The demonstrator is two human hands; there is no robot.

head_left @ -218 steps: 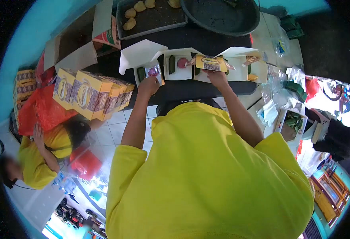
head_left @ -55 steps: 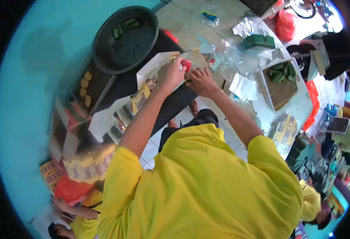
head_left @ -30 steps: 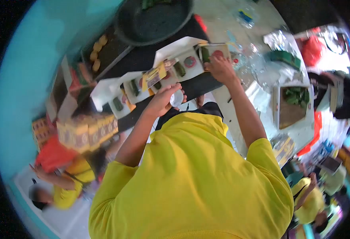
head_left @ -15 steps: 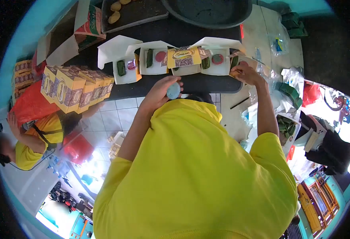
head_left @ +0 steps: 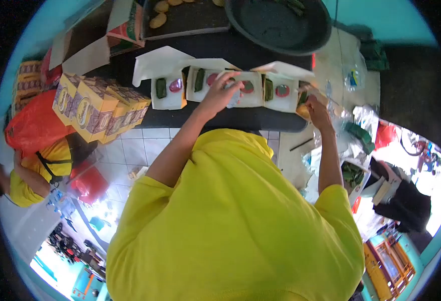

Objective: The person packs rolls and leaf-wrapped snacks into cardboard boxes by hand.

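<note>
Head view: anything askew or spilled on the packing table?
Nothing spilled. The open white boxes sit in a fairly even row on the black table, each with a green wrap and a pink piece. The left hand reaches over one; the right hand is at the row's end. Closed yellow boxes stand bunched at the other end.

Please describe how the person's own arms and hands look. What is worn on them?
Both arms come out of a bright yellow short-sleeved shirt; the sleeves end near the elbows, and the forearms below them are bare. The left hand and the right hand wear no gloves. No watch, bracelet or ring shows on either, as far as this view lets one tell.
</note>
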